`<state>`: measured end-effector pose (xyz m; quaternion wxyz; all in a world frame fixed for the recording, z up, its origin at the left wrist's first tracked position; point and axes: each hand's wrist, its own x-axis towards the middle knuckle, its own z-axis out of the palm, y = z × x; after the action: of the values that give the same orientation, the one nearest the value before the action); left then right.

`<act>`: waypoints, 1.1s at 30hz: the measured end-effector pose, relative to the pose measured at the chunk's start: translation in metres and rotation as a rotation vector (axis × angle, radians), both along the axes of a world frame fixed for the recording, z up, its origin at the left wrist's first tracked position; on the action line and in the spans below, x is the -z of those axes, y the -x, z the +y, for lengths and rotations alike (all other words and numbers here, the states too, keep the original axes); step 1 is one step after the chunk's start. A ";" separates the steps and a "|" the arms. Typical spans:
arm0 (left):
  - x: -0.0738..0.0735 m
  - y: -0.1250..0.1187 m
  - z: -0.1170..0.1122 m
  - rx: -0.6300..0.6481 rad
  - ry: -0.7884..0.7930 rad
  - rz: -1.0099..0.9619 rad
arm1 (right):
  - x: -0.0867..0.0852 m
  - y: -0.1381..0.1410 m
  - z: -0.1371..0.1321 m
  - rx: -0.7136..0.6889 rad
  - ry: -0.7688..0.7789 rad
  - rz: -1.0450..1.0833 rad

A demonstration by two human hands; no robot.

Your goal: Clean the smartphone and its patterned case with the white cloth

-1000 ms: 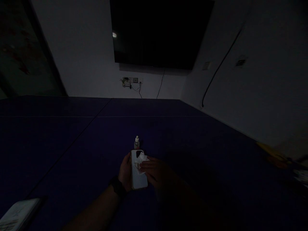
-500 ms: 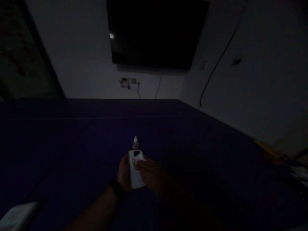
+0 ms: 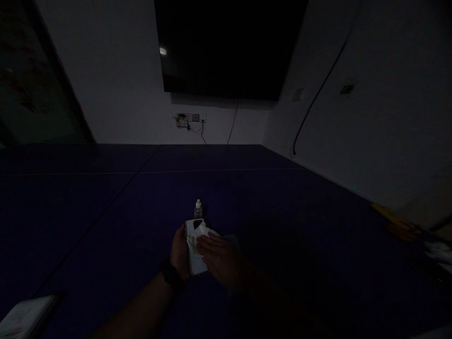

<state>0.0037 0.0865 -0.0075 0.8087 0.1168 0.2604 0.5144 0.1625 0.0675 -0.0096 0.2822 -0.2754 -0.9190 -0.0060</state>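
Note:
A white phone point(image 3: 198, 267), its back with a dark camera block facing up, rests in my left hand point(image 3: 179, 253). The fingers of that hand wrap round its left edge. My right hand point(image 3: 219, 256) presses a crumpled white tissue point(image 3: 192, 242) onto the phone's back, fingers close together on top of it. The tissue covers the upper middle and reaches the left edge. Just beyond the phone stands a small clear bottle point(image 3: 198, 210) with a white dropper-like top. A dim pale flat thing point(image 3: 232, 241) shows behind my right hand, mostly hidden.
The room is very dark. The dark blue table point(image 3: 116, 226) stretches to the wall. A white box or booklet point(image 3: 26, 315) lies at lower left, and yellow items point(image 3: 397, 221) at far right. A large screen point(image 3: 229, 47) hangs above wall sockets point(image 3: 190, 118).
My right hand has slid the tissue slightly left and down over the phone, spreading it to the left edge. The phone has tilted and shifted a little left. The pale flat thing has come into view.

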 end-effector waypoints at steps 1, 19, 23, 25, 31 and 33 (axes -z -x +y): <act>0.000 0.000 0.000 -0.008 0.007 0.012 | -0.002 -0.001 -0.001 -0.024 0.016 0.001; -0.007 0.000 -0.003 0.053 -0.051 -0.043 | -0.027 -0.018 -0.007 -0.171 0.143 -0.010; -0.009 0.001 -0.003 0.032 -0.031 -0.018 | -0.024 -0.015 -0.007 -0.102 0.094 0.016; -0.008 0.003 -0.003 0.033 -0.018 0.009 | -0.023 -0.013 -0.008 -0.092 0.092 -0.017; -0.005 0.003 -0.003 0.093 -0.035 -0.022 | -0.031 -0.021 -0.012 -0.195 0.175 0.028; -0.004 0.002 -0.003 0.091 -0.045 -0.041 | -0.030 -0.022 -0.012 -0.185 0.171 0.040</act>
<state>0.0014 0.0839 -0.0031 0.8337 0.1358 0.2265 0.4850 0.1849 0.0556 0.0208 0.2753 -0.2126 -0.9318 0.1038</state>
